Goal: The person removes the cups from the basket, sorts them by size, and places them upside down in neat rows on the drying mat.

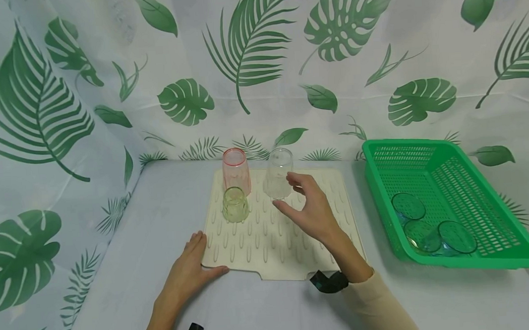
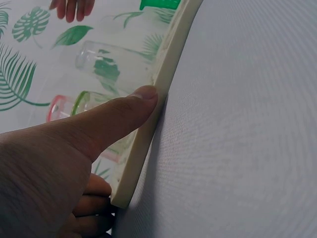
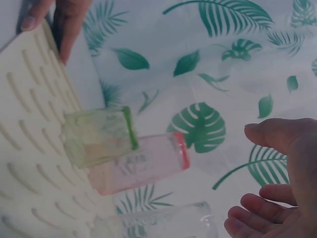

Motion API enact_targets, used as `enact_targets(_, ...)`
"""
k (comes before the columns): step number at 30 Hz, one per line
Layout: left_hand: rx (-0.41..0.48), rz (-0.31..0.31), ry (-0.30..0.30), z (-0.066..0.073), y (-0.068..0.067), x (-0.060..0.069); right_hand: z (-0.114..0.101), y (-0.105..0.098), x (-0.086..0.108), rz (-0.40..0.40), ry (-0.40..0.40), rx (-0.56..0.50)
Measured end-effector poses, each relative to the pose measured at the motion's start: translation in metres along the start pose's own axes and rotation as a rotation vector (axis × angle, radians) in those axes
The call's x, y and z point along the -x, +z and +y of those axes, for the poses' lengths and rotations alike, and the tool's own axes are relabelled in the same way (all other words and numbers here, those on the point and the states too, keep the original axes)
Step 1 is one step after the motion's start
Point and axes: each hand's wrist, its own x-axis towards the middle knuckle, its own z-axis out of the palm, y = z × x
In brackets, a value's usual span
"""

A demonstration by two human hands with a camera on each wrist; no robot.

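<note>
A cream ridged draining mat [image 1: 269,245] lies on the white cloth. On it stand a pink glass [image 1: 236,174], a shorter green glass [image 1: 235,207] in front of it, and a clear glass [image 1: 278,177] to their right. My right hand [image 1: 310,207] is beside the clear glass, thumb and fingers spread apart. In the right wrist view, a gap shows between that hand [image 3: 282,183] and the clear glass [image 3: 163,223]. At the mat's near left corner, my left hand [image 1: 191,265] rests with its thumb [image 2: 124,109] against the front edge and its fingers along the left side.
Right of the mat stands a green plastic basket [image 1: 381,213] with perforated walls. Three bluish glasses [image 1: 455,239] are in its near part. A white curtain with green leaves [image 1: 257,44] hangs behind the table. Each wrist wears a black camera mount [image 1: 328,282].
</note>
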Motion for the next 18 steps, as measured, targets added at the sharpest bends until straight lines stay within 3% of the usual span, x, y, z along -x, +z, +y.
enact_targets(11, 0.011, -0.009, -0.012, 0.0, 0.0, 0.0, 0.001, -0.03, 0.007, 0.075, -0.073, 0.046)
enact_targets(18, 0.02, -0.015, -0.018, 0.0, -0.001, 0.0, 0.006, -0.048, 0.013, 0.122, -0.063, 0.067)
